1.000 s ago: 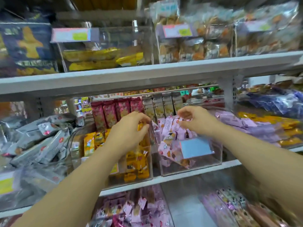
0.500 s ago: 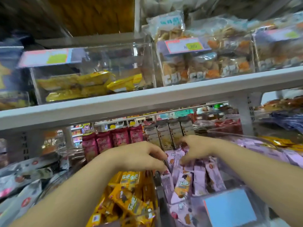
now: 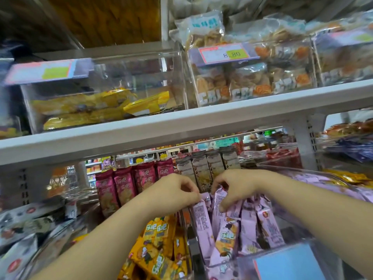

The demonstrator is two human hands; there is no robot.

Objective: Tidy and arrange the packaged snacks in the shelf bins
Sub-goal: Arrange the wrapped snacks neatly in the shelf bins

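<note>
My left hand (image 3: 173,196) pinches 1 pink packet (image 3: 201,221); my right hand (image 3: 236,186) grips neighbouring packets (image 3: 248,223) in the clear bin (image 3: 238,259).

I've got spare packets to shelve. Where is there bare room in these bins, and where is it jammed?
Bare: the upper clear bin, above its few yellow packets; seemingly a gap right of the pink packets, behind the blue label. Jammed: the orange packets below the left hand, and the biscuit bin behind the 8.80 tag.
</note>
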